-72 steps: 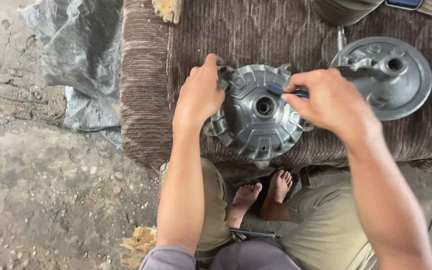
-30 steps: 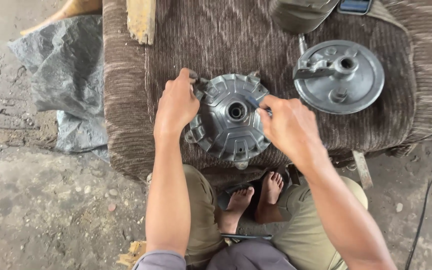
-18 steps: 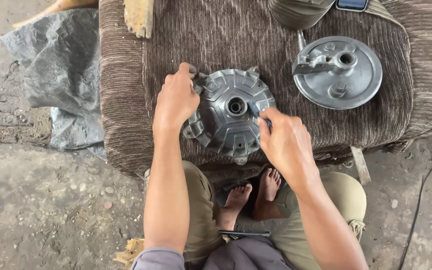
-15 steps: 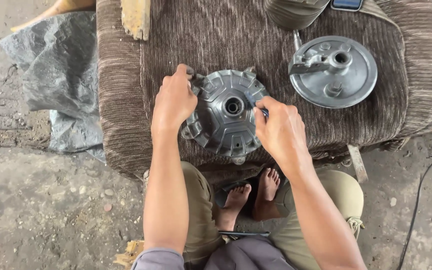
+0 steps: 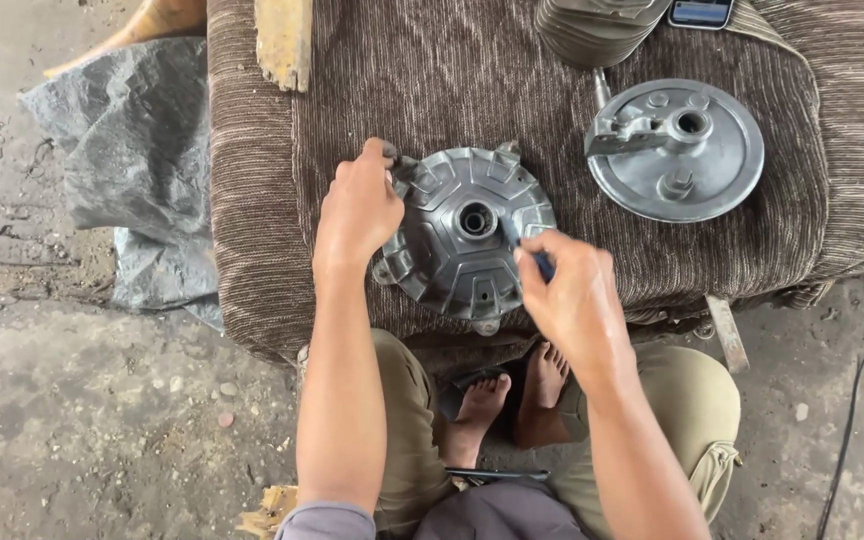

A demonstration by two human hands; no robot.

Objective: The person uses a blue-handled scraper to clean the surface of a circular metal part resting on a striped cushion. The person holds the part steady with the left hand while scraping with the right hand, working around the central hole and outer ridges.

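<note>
Grey metal fills my view: my left hand (image 5: 357, 210) grips the left rim of the round finned hub (image 5: 467, 232), I think to keep it from sliding. My right hand (image 5: 574, 300) is pinched shut on a small dark tool (image 5: 544, 265) at the hub's right edge. Beyond my right hand lies a flat metal plate (image 5: 674, 150). Both rest on a brown striped cloth (image 5: 382, 90). Farther up sits a phone (image 5: 700, 12).

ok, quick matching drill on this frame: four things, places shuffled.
1 ribbed metal hub
2 round metal plate
3 wooden block
4 grey plastic sheet

a on the ground left of the cushion
b between the two hands
c right side of the cushion
d cushion's far left edge

Pairs: 1-b, 2-c, 3-d, 4-a
</note>
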